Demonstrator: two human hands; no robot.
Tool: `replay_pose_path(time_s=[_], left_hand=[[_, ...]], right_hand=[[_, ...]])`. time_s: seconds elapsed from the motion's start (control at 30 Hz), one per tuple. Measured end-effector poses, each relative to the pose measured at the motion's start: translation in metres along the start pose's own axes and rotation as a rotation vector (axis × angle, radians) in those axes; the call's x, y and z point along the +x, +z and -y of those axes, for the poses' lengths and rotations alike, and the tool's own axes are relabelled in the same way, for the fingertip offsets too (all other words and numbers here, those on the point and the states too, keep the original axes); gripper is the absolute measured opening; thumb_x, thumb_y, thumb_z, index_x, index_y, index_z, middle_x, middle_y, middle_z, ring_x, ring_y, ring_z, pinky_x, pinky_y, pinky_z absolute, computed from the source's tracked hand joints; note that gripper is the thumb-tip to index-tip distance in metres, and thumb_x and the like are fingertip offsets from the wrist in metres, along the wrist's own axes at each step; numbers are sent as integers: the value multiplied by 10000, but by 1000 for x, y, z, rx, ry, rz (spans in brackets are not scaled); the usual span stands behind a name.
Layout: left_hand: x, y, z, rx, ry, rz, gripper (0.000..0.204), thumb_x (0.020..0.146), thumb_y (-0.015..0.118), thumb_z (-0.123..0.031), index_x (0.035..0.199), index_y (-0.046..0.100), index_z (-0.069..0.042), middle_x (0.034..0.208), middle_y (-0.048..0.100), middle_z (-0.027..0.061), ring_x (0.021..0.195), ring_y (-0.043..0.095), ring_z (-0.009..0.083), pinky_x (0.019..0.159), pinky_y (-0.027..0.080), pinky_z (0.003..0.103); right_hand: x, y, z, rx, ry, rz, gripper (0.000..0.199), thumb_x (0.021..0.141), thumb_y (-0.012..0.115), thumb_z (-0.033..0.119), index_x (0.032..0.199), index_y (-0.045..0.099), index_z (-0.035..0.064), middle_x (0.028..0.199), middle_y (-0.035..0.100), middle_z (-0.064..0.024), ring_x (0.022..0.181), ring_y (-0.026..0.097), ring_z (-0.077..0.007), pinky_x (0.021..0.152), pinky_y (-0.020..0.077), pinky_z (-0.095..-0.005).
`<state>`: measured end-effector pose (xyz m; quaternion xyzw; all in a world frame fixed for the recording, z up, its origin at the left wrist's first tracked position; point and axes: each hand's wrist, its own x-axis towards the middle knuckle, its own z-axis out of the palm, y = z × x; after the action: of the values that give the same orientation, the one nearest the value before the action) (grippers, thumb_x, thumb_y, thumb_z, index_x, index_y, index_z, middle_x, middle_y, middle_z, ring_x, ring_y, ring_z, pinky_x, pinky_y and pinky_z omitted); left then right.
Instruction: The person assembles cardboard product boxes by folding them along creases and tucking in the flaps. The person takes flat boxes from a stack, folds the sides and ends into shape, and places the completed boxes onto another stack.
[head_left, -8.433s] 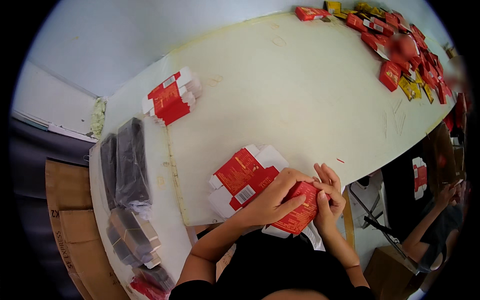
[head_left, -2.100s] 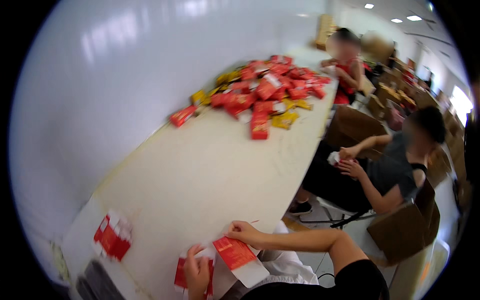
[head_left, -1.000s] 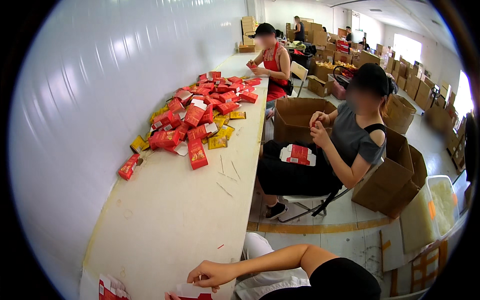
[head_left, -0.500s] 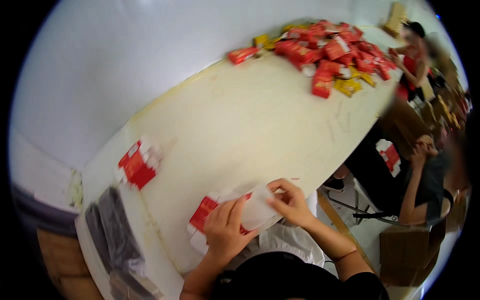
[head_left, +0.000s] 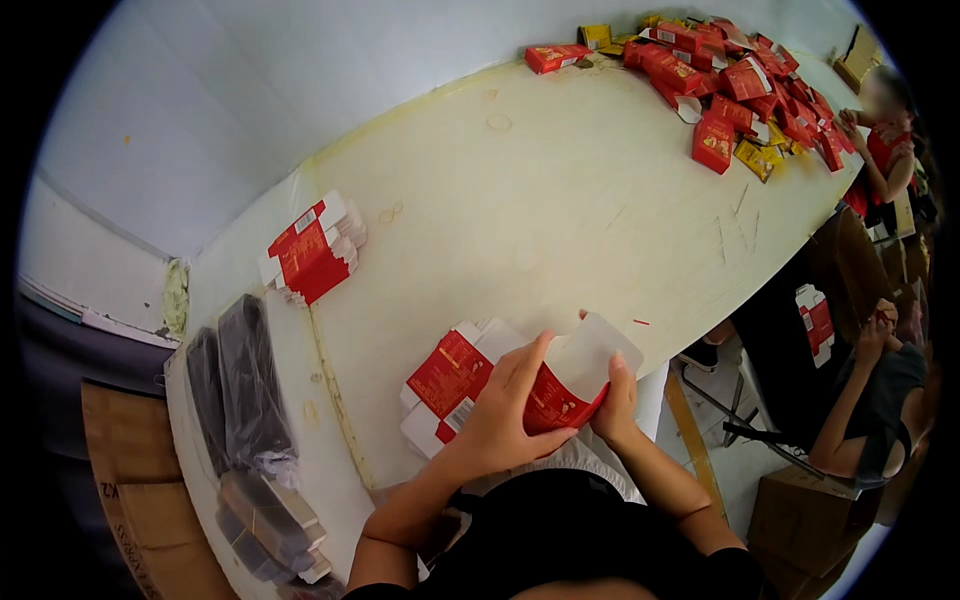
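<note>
Above my lap at the table's near edge, both hands hold a red carton (head_left: 556,402), its white inner side turned up and a rounded white flap (head_left: 604,346) standing out at its far right. My left hand (head_left: 505,425) is closed around the left side of it, fingers along the side. With the thumb near the flap, my right hand (head_left: 616,405) grips the right side. Just left of my left hand lies a stack of flat red-and-white cartons (head_left: 447,375), partly hidden by that hand.
Another stack of flat cartons (head_left: 312,252) lies farther left. Dark plastic-wrapped bundles (head_left: 250,380) rest along the left edge. A heap of red boxes (head_left: 712,140) and yellow packets (head_left: 757,158) covers the far right. Two people sit along the right, near a brown cardboard box (head_left: 810,510).
My view has shifted, so the table's things appear farther right and higher. The carton has turned and opened out, showing its red face and white flap; my right hand now grips its right side.
</note>
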<state>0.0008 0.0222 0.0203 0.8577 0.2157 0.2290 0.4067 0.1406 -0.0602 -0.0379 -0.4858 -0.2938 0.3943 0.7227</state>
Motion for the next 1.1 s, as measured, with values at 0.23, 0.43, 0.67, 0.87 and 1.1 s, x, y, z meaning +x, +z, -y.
replay_pose_path(time_s=[0.23,0.43,0.67,0.87,1.1], left_hand=[[-3,2,11,-423,-40,157,896,665,804,-224,1400,308,-98,1434,333,177,1304,353,353,1037,331,429],[-8,11,28,-499,-30,213,749,679,812,-286,1302,425,-135,1436,316,221,1370,230,352,1051,301,440],[-6,16,30,-428,-112,147,538,746,767,-289,1160,512,-57,1272,494,211,1125,528,319,947,409,388],[-5,11,16,-441,-179,238,555,764,754,-273,1190,490,-36,1147,553,170,1086,554,285,896,447,354],[-8,9,5,-469,-102,113,745,708,808,-163,1276,338,-56,1192,475,122,1065,544,225,887,460,364]], right_hand=[[5,2,13,268,249,-34,397,960,440,269,1220,495,-26,1130,574,-99,1049,520,-168,905,404,-295],[4,-1,20,188,346,95,336,935,495,240,1170,509,1,1098,559,-73,1055,504,-146,895,404,-299],[28,-13,35,-303,130,599,592,927,493,287,1396,284,-6,1347,395,-189,1261,395,-282,1050,297,-368],[20,-26,44,-366,65,858,869,907,407,552,1459,49,-16,1473,190,-274,1353,269,-379,1089,233,-408],[16,-29,54,-347,199,879,1017,846,403,683,1447,27,-47,1452,203,-305,1341,273,-407,1074,265,-400]])
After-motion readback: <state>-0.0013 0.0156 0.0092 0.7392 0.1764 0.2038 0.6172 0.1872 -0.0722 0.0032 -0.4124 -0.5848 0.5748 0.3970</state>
